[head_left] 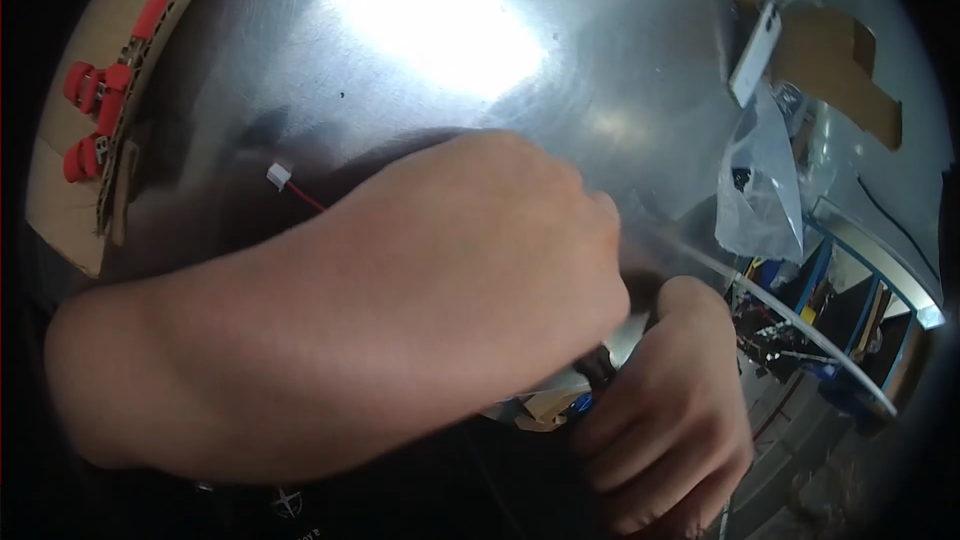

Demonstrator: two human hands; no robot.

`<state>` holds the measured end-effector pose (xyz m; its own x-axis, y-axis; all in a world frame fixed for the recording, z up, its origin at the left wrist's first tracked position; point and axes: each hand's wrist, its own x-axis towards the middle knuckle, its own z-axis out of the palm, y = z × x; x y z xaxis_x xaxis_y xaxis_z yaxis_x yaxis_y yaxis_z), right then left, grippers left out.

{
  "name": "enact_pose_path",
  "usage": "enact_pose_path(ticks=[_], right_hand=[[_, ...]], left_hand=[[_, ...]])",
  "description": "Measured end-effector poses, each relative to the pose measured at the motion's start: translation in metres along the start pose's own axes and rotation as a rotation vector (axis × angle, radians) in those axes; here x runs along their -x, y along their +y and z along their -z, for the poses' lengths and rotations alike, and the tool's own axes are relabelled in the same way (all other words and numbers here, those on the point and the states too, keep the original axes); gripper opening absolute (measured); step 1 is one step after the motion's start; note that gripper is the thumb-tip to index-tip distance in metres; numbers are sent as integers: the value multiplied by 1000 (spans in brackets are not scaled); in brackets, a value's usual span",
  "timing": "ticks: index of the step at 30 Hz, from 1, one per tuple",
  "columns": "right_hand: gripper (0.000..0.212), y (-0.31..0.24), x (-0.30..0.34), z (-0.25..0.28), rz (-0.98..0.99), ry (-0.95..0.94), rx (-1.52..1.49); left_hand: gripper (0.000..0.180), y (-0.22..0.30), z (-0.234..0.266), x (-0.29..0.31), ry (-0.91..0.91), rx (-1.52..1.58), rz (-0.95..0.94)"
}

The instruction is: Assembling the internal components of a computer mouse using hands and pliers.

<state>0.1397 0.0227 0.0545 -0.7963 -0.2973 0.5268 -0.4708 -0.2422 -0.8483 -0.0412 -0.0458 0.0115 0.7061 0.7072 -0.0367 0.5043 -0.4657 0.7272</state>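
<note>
A white connector [279, 176] is lying on the desk [230, 105], beyond the left forearm [270, 340]; its red wire [306, 198] is disappearing behind that forearm. The left hand [530, 240] is showing its back, fingers hidden; opening and contents cannot be determined. The right hand [675, 420] is curling its fingers just beside it, fingertips concealed; any hold cannot be confirmed. Red parts [98, 90] are lining the cardboard [55, 210] at left; a clear bag [757, 195] is lying at right.
</note>
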Motion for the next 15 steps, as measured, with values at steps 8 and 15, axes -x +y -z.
enact_pose_path(ticks=[8,15], right_hand=[[67,-34,19,-73,87,1307,513],[81,-15,1,-99,127,1514,473]], left_hand=[[45,4,0,-3,149,-8,-73],[50,23,-7,-5,207,-66,14]])
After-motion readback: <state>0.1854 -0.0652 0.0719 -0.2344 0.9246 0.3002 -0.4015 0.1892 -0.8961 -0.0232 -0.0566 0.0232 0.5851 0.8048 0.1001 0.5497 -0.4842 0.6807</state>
